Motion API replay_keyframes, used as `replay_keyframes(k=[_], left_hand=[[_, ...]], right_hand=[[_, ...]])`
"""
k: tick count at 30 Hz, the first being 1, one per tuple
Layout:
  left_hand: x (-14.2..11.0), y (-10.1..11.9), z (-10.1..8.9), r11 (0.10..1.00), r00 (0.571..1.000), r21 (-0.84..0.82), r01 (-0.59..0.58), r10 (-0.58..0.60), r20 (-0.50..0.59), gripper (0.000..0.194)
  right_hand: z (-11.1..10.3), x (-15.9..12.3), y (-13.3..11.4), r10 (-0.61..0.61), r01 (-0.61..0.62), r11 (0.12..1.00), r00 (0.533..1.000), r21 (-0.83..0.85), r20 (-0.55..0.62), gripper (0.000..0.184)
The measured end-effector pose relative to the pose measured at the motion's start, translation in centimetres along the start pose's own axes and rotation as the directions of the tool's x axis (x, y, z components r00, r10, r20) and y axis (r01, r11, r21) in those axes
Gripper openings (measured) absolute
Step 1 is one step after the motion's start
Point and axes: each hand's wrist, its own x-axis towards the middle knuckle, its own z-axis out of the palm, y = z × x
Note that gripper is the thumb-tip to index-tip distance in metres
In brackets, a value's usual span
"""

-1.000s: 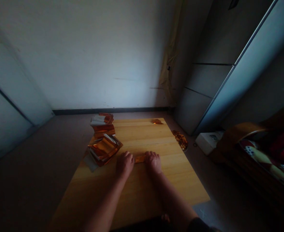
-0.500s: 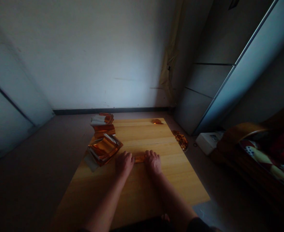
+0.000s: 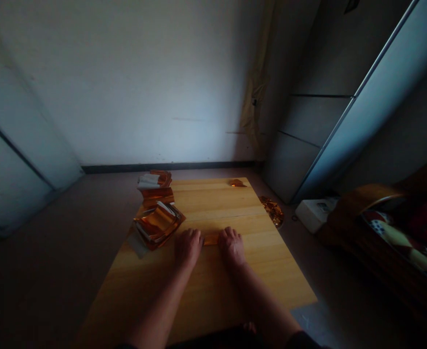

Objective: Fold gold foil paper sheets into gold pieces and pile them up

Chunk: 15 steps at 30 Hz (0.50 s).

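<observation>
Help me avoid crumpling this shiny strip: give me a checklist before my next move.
1. Left hand at the strip's left end: ok.
2. Right hand at its right end: ok.
3. Firm hold at both ends: cannot tell, fingers hide them.
4. Wide gap between left hand and nearest foil stack: not ok, they are close.
5. Strip's edges straight and uncreased: cannot tell, too small and dim.
6. Bright light over the table: not ok.

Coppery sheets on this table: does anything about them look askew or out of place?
The pile of coppery sheets looks askew: its layers sit at mixed angles, with a pale sheet jutting out. The strip between left hand and right hand looks straight.
</observation>
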Motion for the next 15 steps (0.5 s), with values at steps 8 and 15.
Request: replay_keyframes(k=[8, 15], left_hand=[[0.25, -0.01, 0.52, 0.990, 0.989, -0.021, -0.140, 0.140, 0.039, 0.022], [0.50, 0.06, -0.01, 0.979, 0.974, -0.040, -0.202, 0.205, 0.099, 0.026]], right_hand=[[0.04, -0.11, 0.38, 0.070, -0.061, 0.984, 0.996, 0.165, -0.051, 0.016], [-0.08, -0.02, -0.04, 0.045, -0.042, 0.992, 0.999, 0.118, -0.023, 0.018]])
